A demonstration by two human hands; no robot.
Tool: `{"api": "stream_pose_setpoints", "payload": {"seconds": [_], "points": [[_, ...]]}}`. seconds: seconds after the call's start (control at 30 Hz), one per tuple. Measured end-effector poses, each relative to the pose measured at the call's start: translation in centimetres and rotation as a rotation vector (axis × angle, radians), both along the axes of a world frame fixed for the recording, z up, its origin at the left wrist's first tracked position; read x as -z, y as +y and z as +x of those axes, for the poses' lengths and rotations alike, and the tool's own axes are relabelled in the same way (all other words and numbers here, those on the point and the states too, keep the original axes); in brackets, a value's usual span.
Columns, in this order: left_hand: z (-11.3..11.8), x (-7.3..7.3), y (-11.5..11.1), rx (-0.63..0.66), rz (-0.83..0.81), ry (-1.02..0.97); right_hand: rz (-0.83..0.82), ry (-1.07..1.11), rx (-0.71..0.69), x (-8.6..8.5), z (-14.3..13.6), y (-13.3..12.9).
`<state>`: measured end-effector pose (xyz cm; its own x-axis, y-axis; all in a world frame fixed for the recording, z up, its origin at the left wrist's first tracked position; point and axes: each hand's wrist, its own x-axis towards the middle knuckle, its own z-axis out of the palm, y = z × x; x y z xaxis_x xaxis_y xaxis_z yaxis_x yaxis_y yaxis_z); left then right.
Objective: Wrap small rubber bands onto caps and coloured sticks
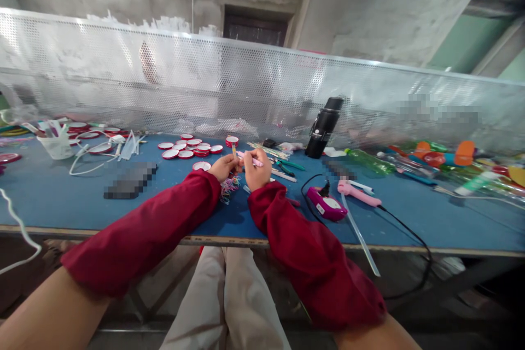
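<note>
My left hand [225, 167] is closed on a small thin stick-like piece [234, 150] that stands upright between its fingertips. Close beside it on the right, my right hand [257, 168] grips a pink pen-like tool [253, 161], its end pointing at the left fingertips. Thin multicoloured strands [229, 190] lie on the blue table just below both hands. Round red-rimmed white discs [186, 147] are spread behind and to the left of my left hand, with one disc [201, 166] right by it.
Right of my hands are green-handled pliers [289, 166], a purple box [327, 204], a pink glue gun [359, 193] with its cord, and a black bottle [324, 128]. To the left are a dark phone [131, 179] and a white cup [57, 146]. Perforated metal [254, 82] lines the back.
</note>
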<state>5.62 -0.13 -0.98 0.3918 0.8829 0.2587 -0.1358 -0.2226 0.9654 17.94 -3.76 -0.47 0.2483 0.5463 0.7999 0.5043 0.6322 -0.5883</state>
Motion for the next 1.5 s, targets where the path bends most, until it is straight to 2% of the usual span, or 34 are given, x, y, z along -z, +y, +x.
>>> {"api": "stream_pose_setpoints", "payload": {"seconds": [0.3, 0.43, 0.63, 0.83, 1.33, 1.5], "points": [[0.14, -0.24, -0.22, 0.024, 0.012, -0.016, -0.002, -0.041, -0.010, 0.14, -0.13, -0.01], [0.08, -0.19, -0.21, -0.006, -0.011, -0.001, -0.009, -0.007, 0.013, 0.13, 0.02, 0.11], [0.03, -0.04, -0.05, 0.013, 0.002, -0.009, -0.004, -0.022, -0.033, 0.16, -0.09, 0.03], [0.01, -0.27, -0.24, -0.007, -0.005, 0.003, 0.000, 0.005, 0.022, 0.07, 0.09, 0.09], [0.05, -0.03, -0.03, 0.007, 0.013, -0.006, -0.001, -0.029, -0.021, 0.11, -0.14, 0.00], [0.08, 0.05, 0.00, 0.002, -0.004, 0.007, -0.017, -0.041, 0.027, 0.20, -0.09, 0.04]]}}
